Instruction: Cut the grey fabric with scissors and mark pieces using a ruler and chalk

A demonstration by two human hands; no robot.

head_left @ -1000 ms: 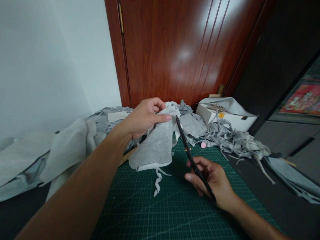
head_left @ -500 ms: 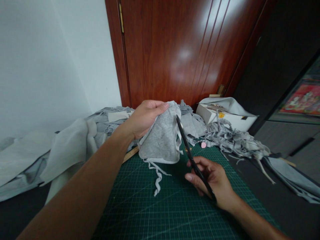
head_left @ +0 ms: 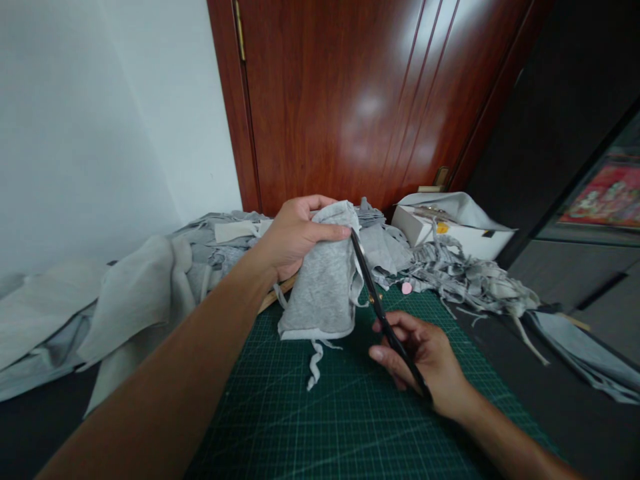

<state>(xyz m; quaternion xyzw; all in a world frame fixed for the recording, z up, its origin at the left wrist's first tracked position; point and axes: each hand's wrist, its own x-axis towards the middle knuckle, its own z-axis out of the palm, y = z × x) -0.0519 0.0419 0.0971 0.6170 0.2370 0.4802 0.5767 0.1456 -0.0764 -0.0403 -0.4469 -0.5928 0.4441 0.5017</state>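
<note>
My left hand [head_left: 300, 233] pinches the upper part of a grey piece of fabric [head_left: 325, 287], thumb across its front. The fabric hangs down over the mat and has a pale lower edge. In my right hand [head_left: 423, 353] is a pair of black scissors [head_left: 367, 273], pointing up and to the left. Their tips meet the fabric's right edge, close to my left thumb; the blades look closed or nearly so. A thin curled fabric strip [head_left: 315, 365] lies below the fabric on the green cutting mat [head_left: 280, 420].
Grey fabric pieces [head_left: 140, 280] are heaped at the left and back. A tangle of cut strips [head_left: 465, 280] lies at the right, before a white box [head_left: 425, 230]. A pink disc [head_left: 407, 288] and a wooden ruler [head_left: 275, 295] rest near the mat's far edge.
My left hand has shifted its hold, its thumb now farther right across the fabric. The fabric hangs narrower and slightly lower. My right hand and the scissors have barely moved.
</note>
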